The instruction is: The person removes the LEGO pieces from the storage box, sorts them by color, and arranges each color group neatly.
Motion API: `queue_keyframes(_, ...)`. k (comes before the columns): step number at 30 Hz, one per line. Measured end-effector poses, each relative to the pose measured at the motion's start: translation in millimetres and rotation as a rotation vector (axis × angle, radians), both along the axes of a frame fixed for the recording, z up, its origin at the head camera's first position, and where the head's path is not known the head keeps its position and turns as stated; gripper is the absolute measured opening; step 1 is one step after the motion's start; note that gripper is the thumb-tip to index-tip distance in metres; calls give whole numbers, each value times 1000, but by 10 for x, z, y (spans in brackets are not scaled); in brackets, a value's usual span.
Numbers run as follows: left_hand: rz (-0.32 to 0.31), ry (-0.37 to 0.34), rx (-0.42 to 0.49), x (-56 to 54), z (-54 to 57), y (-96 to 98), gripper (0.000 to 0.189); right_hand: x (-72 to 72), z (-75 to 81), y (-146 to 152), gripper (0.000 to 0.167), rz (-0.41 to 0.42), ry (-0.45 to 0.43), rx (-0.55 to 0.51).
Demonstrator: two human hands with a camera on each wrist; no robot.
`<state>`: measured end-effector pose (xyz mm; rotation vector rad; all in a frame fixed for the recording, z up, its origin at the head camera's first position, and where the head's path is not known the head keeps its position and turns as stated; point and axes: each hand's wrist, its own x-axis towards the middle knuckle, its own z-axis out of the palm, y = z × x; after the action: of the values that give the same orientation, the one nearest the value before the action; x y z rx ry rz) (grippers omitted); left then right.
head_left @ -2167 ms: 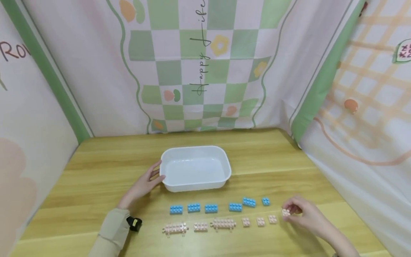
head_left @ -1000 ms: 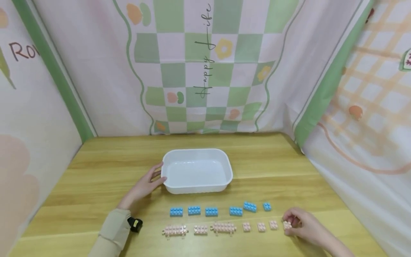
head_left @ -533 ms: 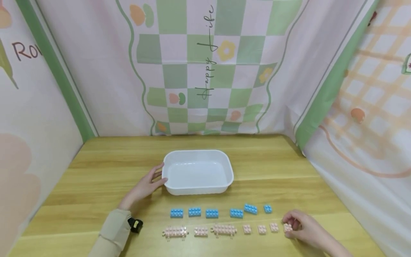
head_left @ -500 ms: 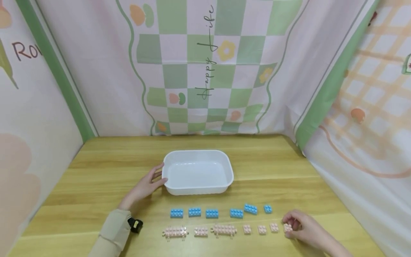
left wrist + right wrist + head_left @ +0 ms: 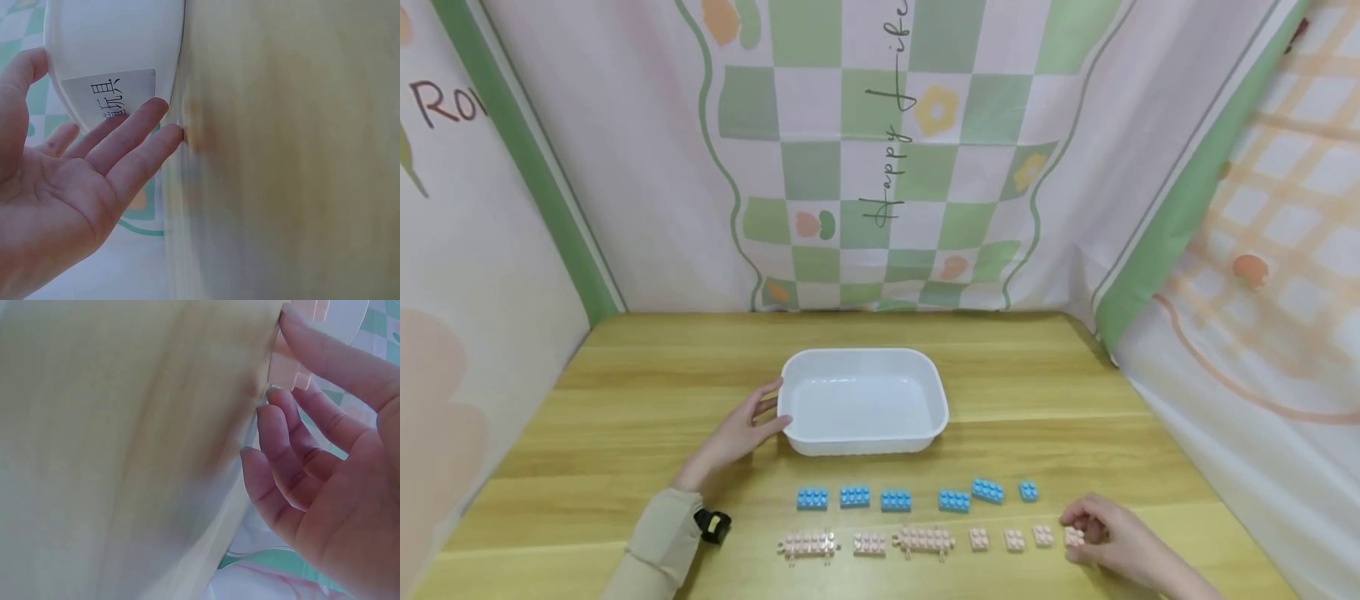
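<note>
My left hand (image 5: 747, 427) touches the left end of a white plastic tub (image 5: 865, 439), thumb at the rim. The left wrist view shows that hand's (image 5: 81, 187) fairly straight fingers against the tub's end, beside a paper label (image 5: 112, 94). My right hand (image 5: 1112, 533) pinches a small pale pink toy brick (image 5: 1074, 536) between thumb and fingers, low over the table at the right end of the pink row. In the right wrist view the thumb of the right hand (image 5: 337, 506) lies against the pink brick (image 5: 287, 365), and the other fingers bend beneath.
Several blue bricks (image 5: 896, 501) form a row before the tub. Nearer lie small pink bricks (image 5: 1014, 540), a longer pink brick (image 5: 869, 544) and two long pink pieces with side pegs (image 5: 923, 540) on the wooden table (image 5: 647, 383). Patterned curtains (image 5: 880, 167) stand behind.
Over the two seconds my right hand has come down and nearer with the pink brick, level with the pink row, and then stays there. My left hand keeps its place at the tub.
</note>
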<state>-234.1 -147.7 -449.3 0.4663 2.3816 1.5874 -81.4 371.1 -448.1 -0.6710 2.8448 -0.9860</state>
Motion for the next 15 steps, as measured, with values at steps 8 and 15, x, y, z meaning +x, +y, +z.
queue_keyframes(8,-11,-14,-4,65,5,-2,73,61,63,27,39,17,-42,3)
queue_keyframes(15,-11,-17,12,68,21,24,73,60,429,28,39,-196,-56,115)
